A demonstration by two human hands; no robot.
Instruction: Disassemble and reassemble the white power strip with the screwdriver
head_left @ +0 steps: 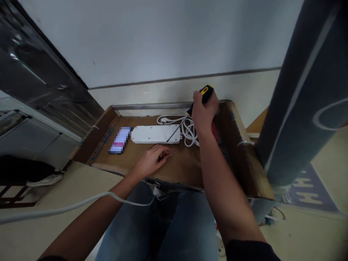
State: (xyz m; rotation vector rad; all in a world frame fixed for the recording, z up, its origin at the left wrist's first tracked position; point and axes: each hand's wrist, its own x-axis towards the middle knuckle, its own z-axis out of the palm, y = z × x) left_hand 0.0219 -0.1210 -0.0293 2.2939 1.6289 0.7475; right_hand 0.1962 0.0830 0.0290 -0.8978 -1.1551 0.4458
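Head view, one moment at a low cardboard-topped work surface. Right hand (204, 110): fingers clenched around the yellow-and-black handle of a screwdriver (206, 93), held above the surface near its far right side. The thin metal shaft (178, 127) slants down and left across a white power strip (155, 134), its tip at or just over the strip's lower edge. Left hand (152, 161): resting on the brown cardboard board (179, 170) just below the strip, fingers loosely curled; whether they pinch anything cannot be told. A tiny speck (170, 154), too small to identify, lies just beside the fingertips. Power strip: lying flat at centre, underside up, with its white cord (189, 128) coiled beyond its right end. Left of the strip lies a smartphone (120, 140), its screen pixelated. A red object (216, 132) sits partly hidden behind the right hand. A long white cable (67, 206) crosses the lower left of the frame, passing over the left forearm (106, 188). Blue jeans (187, 224) fill the lower centre. A dark wrapped column (299, 90) stands at right, a glossy metal cabinet (35, 65) at upper left.
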